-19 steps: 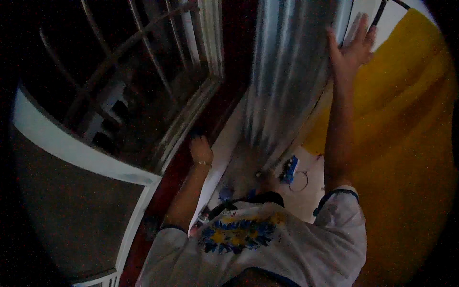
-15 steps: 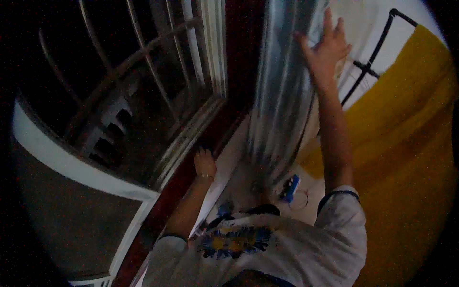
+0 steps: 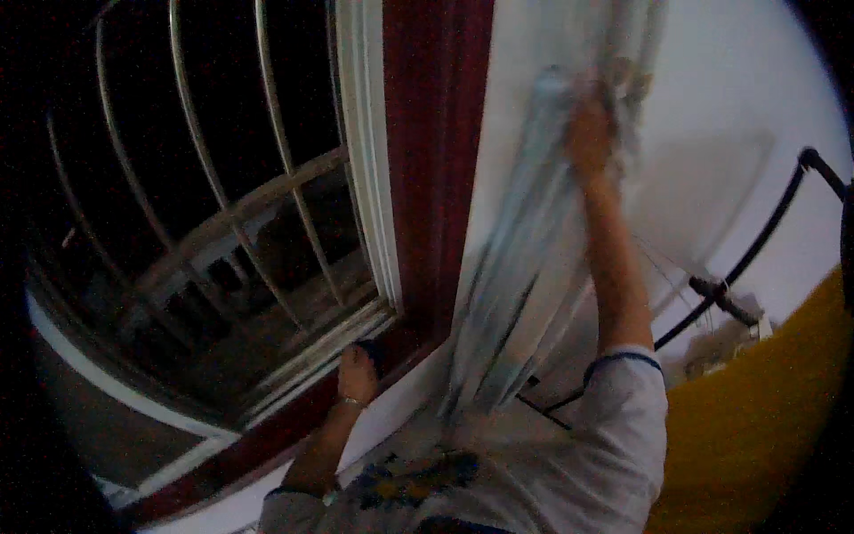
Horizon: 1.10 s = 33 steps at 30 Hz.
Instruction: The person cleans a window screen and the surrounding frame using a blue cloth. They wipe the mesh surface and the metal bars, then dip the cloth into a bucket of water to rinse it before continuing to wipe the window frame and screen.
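Head view, & here's the R hand (image 3: 589, 133), upper centre-right of frame, up at the bunched pale curtain (image 3: 520, 258), whose folds slant down to lower centre. Fingers blurred: can't tell if clamped or apart. L hand (image 3: 358, 378) at the dark red sill (image 3: 294, 423), lower left of centre, fingers too dim to call. Window bars (image 3: 182, 89) upper left, yellow cloth (image 3: 747, 427) lower right, black frame (image 3: 765, 240) above it. Best way, IMO: gather folds evenly w/ a full-palm grip, no yanking, brace w/ L hand, & mind snags on that frame.
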Each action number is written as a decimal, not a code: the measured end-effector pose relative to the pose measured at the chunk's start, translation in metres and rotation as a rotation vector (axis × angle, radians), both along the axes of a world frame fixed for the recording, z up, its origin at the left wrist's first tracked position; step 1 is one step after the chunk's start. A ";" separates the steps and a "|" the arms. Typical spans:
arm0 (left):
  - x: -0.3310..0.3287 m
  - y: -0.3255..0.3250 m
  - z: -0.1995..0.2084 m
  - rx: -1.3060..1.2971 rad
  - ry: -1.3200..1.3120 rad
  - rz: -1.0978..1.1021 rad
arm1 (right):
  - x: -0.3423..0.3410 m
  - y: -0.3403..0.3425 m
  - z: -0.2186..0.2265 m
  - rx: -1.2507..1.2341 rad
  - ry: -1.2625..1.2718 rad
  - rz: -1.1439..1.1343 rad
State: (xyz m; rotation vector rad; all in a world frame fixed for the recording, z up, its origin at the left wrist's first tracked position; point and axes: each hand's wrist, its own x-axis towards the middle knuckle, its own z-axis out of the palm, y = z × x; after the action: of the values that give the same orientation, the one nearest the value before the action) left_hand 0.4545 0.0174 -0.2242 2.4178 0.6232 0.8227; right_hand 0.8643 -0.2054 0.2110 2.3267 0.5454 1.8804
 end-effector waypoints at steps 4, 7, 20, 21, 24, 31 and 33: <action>0.005 -0.059 0.123 0.207 0.001 0.138 | 0.107 -0.079 0.029 0.241 -0.073 -0.117; 0.003 -0.063 0.113 0.219 0.144 0.091 | 0.110 -0.084 0.051 0.144 0.167 -0.109; -0.069 -0.062 0.084 0.140 -0.069 0.181 | -0.108 0.049 -0.026 0.344 0.094 0.894; -0.078 -0.059 0.078 0.163 -0.064 0.193 | -0.119 0.053 -0.032 0.369 0.057 0.966; -0.115 -0.050 0.066 0.215 -0.072 0.195 | -0.163 0.065 -0.046 0.404 -0.050 1.058; -0.239 0.001 0.070 0.324 0.062 0.319 | -0.290 0.105 -0.096 0.100 -0.187 0.859; -0.276 0.003 0.062 0.333 0.157 0.541 | -0.332 0.108 -0.129 -0.039 -0.052 1.103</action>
State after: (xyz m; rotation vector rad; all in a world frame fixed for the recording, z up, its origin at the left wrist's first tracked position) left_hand 0.1786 0.0207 -0.1622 2.6648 1.3332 1.0171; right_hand 0.5318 -0.0973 0.0822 2.0558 2.1426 2.1606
